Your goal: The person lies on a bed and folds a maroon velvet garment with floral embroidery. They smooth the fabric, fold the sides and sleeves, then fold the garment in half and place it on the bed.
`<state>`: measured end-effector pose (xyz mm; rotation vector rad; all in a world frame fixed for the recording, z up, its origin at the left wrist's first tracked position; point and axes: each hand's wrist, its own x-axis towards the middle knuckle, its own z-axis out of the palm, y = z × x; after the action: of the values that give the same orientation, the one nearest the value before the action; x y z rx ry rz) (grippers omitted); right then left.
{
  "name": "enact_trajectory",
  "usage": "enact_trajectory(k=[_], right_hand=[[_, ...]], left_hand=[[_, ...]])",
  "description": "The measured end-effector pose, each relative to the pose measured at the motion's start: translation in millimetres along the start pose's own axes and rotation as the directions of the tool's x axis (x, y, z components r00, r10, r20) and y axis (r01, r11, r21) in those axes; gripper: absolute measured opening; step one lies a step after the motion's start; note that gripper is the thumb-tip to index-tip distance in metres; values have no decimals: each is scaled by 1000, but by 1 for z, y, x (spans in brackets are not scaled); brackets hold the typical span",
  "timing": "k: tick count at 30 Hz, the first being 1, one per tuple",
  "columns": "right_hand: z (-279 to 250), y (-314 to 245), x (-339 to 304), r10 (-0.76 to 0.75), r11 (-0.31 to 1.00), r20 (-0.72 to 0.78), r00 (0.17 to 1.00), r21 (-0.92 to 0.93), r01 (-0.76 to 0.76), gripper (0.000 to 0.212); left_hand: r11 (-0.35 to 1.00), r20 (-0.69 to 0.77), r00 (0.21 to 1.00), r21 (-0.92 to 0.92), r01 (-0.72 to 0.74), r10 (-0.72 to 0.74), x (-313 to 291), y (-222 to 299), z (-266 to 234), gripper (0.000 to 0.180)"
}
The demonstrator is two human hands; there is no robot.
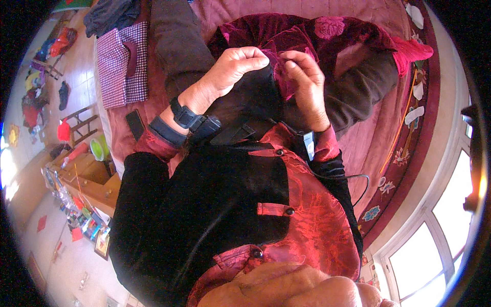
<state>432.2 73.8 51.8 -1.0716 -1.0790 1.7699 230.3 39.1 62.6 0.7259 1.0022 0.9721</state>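
A dark magenta velvet cloth (302, 38) with a rose pattern lies across my legs. My left hand (238, 69) is closed, pinching the edge of the cloth between thumb and forefinger. Just to its right, my right hand (307, 82) has its thumb and forefinger drawn together close against the same cloth. Whatever is between those right fingertips is too small to make out. A bright pink end of cloth (411, 53) hangs over at the right, by my knee. Black straps and a device (189, 117) circle my left wrist.
I sit on a bed with a pink cover (358, 194). On its left side are a folded checked cloth (123, 66) and a dark phone (135, 124). Beyond that edge stand a wooden cabinet (84, 179) and a chair (82, 123). A cable (353, 177) loops by my right sleeve.
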Motion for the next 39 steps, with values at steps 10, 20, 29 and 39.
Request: enact_trajectory(k=[10,20,29,39], right_hand=[[-3,-7,-28,151,964,158,976,-243,-109,10],[-7,12,-31,71,996,134,988,-64,-63,12],[-10,21,-34,43,996,93,995,-75,-36,14],[-20,23,-31,146,989,124,982,-52,-140,18]], left_hand=[[990,-19,999,132,-42,45,0,-6,10,12],[993,-43,999,114,21,-16,-4,-13,20,11],[962,-106,993,274,-21,52,7,-20,30,10],[830,-16,979,532,-165,205,9,-26,35,12]])
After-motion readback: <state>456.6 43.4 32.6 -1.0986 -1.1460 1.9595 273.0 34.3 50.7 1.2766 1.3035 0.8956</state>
